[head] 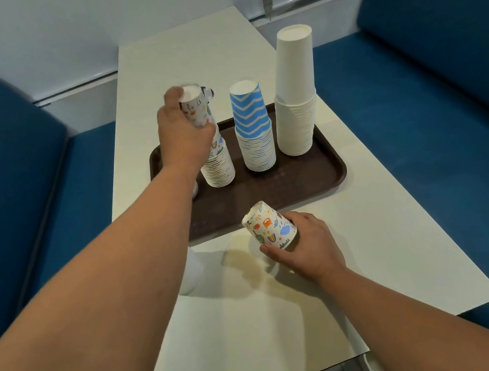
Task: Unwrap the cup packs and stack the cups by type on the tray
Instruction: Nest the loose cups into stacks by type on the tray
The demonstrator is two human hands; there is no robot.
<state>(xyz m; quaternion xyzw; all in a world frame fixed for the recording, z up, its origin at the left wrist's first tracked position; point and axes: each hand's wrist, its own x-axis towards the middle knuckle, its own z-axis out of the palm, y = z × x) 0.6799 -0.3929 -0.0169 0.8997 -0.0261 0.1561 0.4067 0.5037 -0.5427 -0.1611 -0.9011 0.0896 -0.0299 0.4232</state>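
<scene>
Three upside-down cup stacks stand on the brown tray (299, 180): a cartoon-print stack (220, 169) at left, a blue zigzag stack (252, 127) in the middle, a tall plain white stack (294, 93) at right. My left hand (182, 131) grips a cartoon-print cup (196, 107) at the top of the left stack. My right hand (305, 246) holds another cartoon-print cup (271, 225), tilted, just above the table in front of the tray.
The cream table (371, 246) runs between two blue padded benches (428, 96). Clear plastic wrap (191, 271) lies at the table's left edge beside my left forearm. A white wall panel stands behind.
</scene>
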